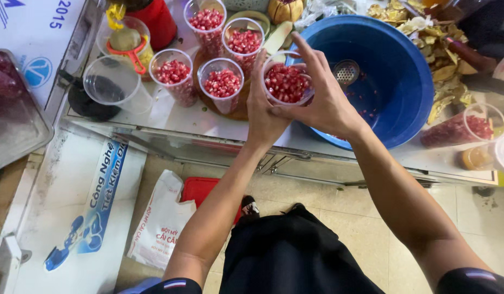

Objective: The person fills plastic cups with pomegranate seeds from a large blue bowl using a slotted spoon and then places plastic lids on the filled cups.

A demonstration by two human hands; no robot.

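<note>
our dark-clothed lap and two bare forearms are filling the bottom of the view, reaching up over the tiled floor toward the desk [170, 117]. our left hand [261, 111] is wrapping its fingers around the near side of a clear plastic cup [286, 83] heaped with red pomegranate seeds, and our right hand [329, 103] is curling over the cup's far rim, thumb and fingers pinching it, so both hands are closing on this one cup. we are holding it raised just at the near edge of the big blue basin [404, 71], where a metal strainer ladle [346, 72] is lying among only a few scattered seeds. four filled cups [222, 83] are already standing in a cluster to the left, touching or just beside one another, and one empty cup [107, 81] is lying tilted further left. another filled cup [463, 128] is lying on its side at the right, near a heap of yellow peels [442, 49]. judging by this, we are well along: the basin is looking nearly emptied, most cups are full, and one empty cup is remaining.
</note>
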